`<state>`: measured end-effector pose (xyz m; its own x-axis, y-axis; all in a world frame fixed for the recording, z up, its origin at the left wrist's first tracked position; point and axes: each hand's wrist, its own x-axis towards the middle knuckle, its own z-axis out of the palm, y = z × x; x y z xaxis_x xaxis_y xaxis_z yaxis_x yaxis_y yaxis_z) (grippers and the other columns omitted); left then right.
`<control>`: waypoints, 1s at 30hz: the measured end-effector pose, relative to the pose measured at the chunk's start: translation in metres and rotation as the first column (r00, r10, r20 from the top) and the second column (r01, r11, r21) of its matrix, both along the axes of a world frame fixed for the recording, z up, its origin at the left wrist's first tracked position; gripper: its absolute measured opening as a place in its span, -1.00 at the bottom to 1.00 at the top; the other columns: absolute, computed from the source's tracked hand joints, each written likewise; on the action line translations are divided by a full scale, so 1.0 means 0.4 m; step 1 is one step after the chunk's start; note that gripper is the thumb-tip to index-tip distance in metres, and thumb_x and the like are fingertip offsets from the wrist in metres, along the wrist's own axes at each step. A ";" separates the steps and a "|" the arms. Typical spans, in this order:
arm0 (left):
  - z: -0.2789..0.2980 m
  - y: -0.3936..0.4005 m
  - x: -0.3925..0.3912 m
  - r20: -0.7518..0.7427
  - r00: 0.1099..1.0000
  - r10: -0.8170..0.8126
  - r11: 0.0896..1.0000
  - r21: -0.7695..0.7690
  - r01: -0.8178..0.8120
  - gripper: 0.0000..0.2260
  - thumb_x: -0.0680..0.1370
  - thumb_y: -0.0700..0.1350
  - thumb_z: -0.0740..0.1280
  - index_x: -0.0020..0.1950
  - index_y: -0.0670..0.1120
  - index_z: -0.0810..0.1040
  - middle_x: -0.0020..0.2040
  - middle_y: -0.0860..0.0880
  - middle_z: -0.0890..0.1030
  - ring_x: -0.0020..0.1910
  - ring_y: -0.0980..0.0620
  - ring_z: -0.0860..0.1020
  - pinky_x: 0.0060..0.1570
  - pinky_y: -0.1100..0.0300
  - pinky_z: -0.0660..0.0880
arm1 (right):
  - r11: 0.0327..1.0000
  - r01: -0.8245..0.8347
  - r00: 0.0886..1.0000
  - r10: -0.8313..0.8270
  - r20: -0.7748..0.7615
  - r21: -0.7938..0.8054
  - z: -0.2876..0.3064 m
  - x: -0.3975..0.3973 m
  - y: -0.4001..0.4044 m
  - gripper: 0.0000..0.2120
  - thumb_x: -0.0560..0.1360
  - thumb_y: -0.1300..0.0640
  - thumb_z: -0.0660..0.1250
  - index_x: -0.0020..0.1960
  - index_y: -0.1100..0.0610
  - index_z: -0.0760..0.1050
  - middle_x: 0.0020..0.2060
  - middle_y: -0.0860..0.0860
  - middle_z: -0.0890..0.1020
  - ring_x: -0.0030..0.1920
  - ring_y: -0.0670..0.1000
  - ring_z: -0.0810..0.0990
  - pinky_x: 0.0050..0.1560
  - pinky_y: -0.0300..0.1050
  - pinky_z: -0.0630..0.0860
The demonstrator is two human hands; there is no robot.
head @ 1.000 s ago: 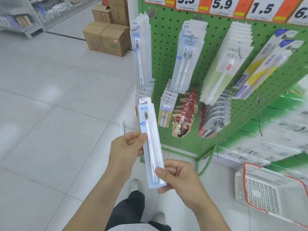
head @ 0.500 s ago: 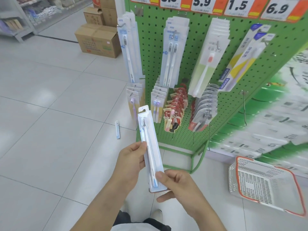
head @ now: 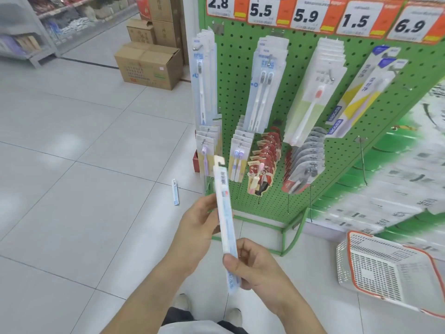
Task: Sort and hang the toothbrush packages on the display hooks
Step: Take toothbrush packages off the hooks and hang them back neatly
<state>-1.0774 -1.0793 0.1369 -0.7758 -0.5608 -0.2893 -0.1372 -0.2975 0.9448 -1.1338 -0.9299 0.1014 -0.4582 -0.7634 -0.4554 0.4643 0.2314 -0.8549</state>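
Observation:
A long clear toothbrush package [head: 224,213] stands almost upright between my two hands, turned so its barcoded back faces me. My left hand [head: 195,227] grips its middle from the left. My right hand [head: 255,266] pinches its lower end. In front stands the green pegboard display [head: 233,97] with hooks full of toothbrush packages. Matching long single-brush packs [head: 202,78] hang at its top left. A bare hook [head: 362,162] sticks out at the lower right. Another toothbrush package [head: 175,192] lies on the floor tiles.
A white basket with an orange rim [head: 385,268] lies tilted on the floor at the right. Cardboard boxes [head: 149,63] stand left of the display. Store shelving [head: 26,42] runs along the far left. Price tags [head: 305,13] line the top of the pegboard.
The package has been turned over in my hands, from its front facing me to its edge and barcoded back. My view has shifted toward the display.

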 end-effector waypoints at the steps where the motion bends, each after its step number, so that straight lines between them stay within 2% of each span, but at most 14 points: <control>1: -0.002 -0.008 0.006 -0.009 0.999 -0.047 0.997 -0.064 0.046 -0.69 0.65 -0.35 0.22 0.34 -0.11 0.54 0.19 -0.06 0.67 0.15 -0.08 0.64 0.11 0.07 0.62 | 1.000 -0.004 0.999 0.004 -0.044 0.003 0.001 0.006 -0.007 -0.65 0.36 0.02 0.54 0.02 0.16 0.53 -0.34 -0.12 0.56 -0.38 -0.16 0.49 -0.39 -0.35 0.36; 3: -0.004 -0.027 0.018 -0.047 0.992 -0.120 0.990 -0.081 0.115 -0.59 0.59 -0.38 0.24 0.39 -0.07 0.51 0.22 -0.05 0.66 0.15 -0.07 0.64 0.10 0.06 0.62 | 1.000 0.001 0.992 0.000 -0.129 0.006 0.002 0.012 -0.017 -0.65 0.39 0.08 0.53 0.09 0.20 0.55 -0.30 -0.12 0.60 -0.32 -0.16 0.53 -0.34 -0.38 0.41; 6: 0.005 -0.051 0.022 -0.080 0.989 -0.122 0.989 0.073 0.128 -0.50 0.46 -0.22 0.32 0.40 -0.01 0.51 0.14 -0.10 0.70 0.05 -0.06 0.67 0.00 0.04 0.63 | 0.999 0.013 0.973 -0.005 -0.232 0.031 0.000 0.016 -0.024 -0.63 0.37 0.07 0.60 0.10 0.14 0.59 -0.22 -0.02 0.65 -0.23 -0.08 0.55 -0.19 -0.25 0.51; 7: 0.010 -0.056 0.020 -0.057 0.994 -0.097 0.992 0.075 0.101 -0.53 0.48 -0.18 0.38 0.39 0.00 0.51 0.08 -0.09 0.71 0.02 -0.05 0.68 -0.02 0.02 0.63 | 0.998 0.005 0.961 0.014 -0.275 0.067 -0.001 0.017 -0.026 -0.61 0.32 0.02 0.63 0.06 0.10 0.60 -0.20 0.04 0.66 -0.21 -0.05 0.55 -0.15 -0.17 0.52; 9: 0.017 -0.061 0.014 0.013 0.999 -0.050 0.999 -0.017 0.050 -0.65 0.55 -0.12 0.46 0.32 -0.04 0.54 -0.02 -0.07 0.73 -0.05 -0.02 0.69 -0.01 -0.07 0.64 | 0.992 -0.001 0.941 0.044 -0.336 0.129 -0.005 0.018 -0.027 -0.59 0.22 -0.08 0.67 -0.07 0.05 0.58 -0.23 0.08 0.66 -0.25 -0.02 0.51 -0.18 -0.07 0.49; 11: 0.018 -0.066 0.008 0.032 0.999 0.002 0.996 -0.093 0.001 -0.78 0.58 -0.08 0.41 0.22 -0.07 0.59 -0.09 -0.07 0.74 -0.13 -0.01 0.69 0.01 -0.10 0.62 | 0.989 -0.025 0.931 0.075 -0.358 0.142 -0.009 0.019 -0.028 -0.53 0.17 -0.16 0.69 -0.13 0.04 0.56 -0.27 0.08 0.63 -0.29 -0.01 0.46 -0.23 -0.07 0.41; 13: 0.014 -0.075 0.007 0.024 0.998 0.064 0.992 -0.109 -0.061 -0.83 0.59 -0.05 0.39 0.15 -0.07 0.62 -0.14 -0.08 0.74 -0.18 -0.01 0.69 -0.03 -0.06 0.62 | 0.993 -0.056 0.921 0.092 -0.378 0.105 -0.007 0.019 -0.029 -0.62 0.25 -0.15 0.66 -0.15 0.02 0.58 -0.29 0.06 0.65 -0.32 -0.03 0.44 -0.26 -0.12 0.37; 15: 0.009 -0.090 0.008 0.027 0.995 0.099 0.989 -0.113 -0.095 -0.84 0.58 -0.05 0.41 0.11 -0.07 0.64 -0.16 -0.09 0.75 -0.20 -0.04 0.69 -0.07 -0.05 0.62 | 0.995 -0.084 0.926 0.099 -0.363 0.055 0.001 0.020 -0.029 -0.83 0.40 -0.06 0.58 -0.21 -0.07 0.60 -0.34 -0.08 0.65 -0.36 -0.09 0.42 -0.28 -0.20 0.34; 17: 0.002 -0.106 0.009 0.032 0.994 0.103 0.990 -0.101 -0.099 -0.84 0.57 -0.08 0.43 0.11 -0.10 0.64 -0.16 -0.11 0.75 -0.19 -0.07 0.71 -0.10 -0.05 0.63 | 0.996 -0.081 0.936 0.084 -0.341 0.022 0.007 0.021 -0.029 -0.85 0.46 -0.06 0.52 -0.25 -0.12 0.60 -0.36 -0.14 0.62 -0.35 -0.08 0.42 -0.28 -0.20 0.34; 21: -0.011 -0.132 0.008 0.029 0.998 0.057 0.998 -0.026 -0.056 -0.81 0.57 -0.19 0.42 0.19 -0.10 0.60 -0.11 -0.14 0.75 -0.12 -0.14 0.73 -0.13 0.03 0.68 | 1.000 -0.009 0.955 0.016 -0.298 0.026 0.013 0.009 -0.023 -0.86 0.56 0.03 0.42 -0.12 0.06 0.61 -0.28 -0.11 0.65 -0.28 -0.11 0.53 -0.22 -0.24 0.41; 24: -0.019 -0.146 0.004 0.018 0.996 0.083 0.997 -0.013 -0.082 -0.82 0.57 -0.23 0.41 0.17 -0.10 0.63 -0.09 -0.15 0.75 -0.09 -0.14 0.73 -0.10 0.04 0.68 | 0.999 -0.020 0.954 0.029 -0.297 0.035 0.021 -0.002 -0.015 -0.73 0.55 0.00 0.31 0.06 0.19 0.61 -0.18 -0.08 0.66 -0.18 -0.10 0.57 -0.14 -0.24 0.43; 27: -0.027 -0.155 0.000 0.004 0.993 0.115 0.993 0.001 -0.115 -0.82 0.57 -0.24 0.42 0.17 -0.13 0.64 -0.08 -0.17 0.74 -0.08 -0.16 0.73 -0.11 0.05 0.68 | 0.998 -0.049 0.973 0.041 -0.229 -0.029 0.031 -0.018 -0.008 -0.67 0.55 0.12 0.31 0.30 0.14 0.54 0.00 0.00 0.70 -0.02 -0.07 0.63 -0.05 -0.28 0.49; 30: -0.032 -0.162 -0.002 0.010 0.990 0.144 0.989 0.033 -0.144 -0.82 0.57 -0.24 0.41 0.17 -0.15 0.65 -0.07 -0.17 0.74 -0.08 -0.17 0.72 -0.10 0.04 0.68 | 0.991 -0.102 0.970 0.082 -0.227 -0.081 0.028 -0.038 -0.004 -0.60 0.57 0.22 0.34 0.40 0.11 0.48 0.19 0.18 0.64 0.12 0.04 0.63 0.09 -0.16 0.53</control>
<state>-1.0782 -1.1441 0.1243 -0.6853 -0.6564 -0.3155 -0.0982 -0.3459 0.9331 -1.1491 -0.9313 0.1127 -0.4661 -0.8407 -0.2756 0.2398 0.1798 -0.9540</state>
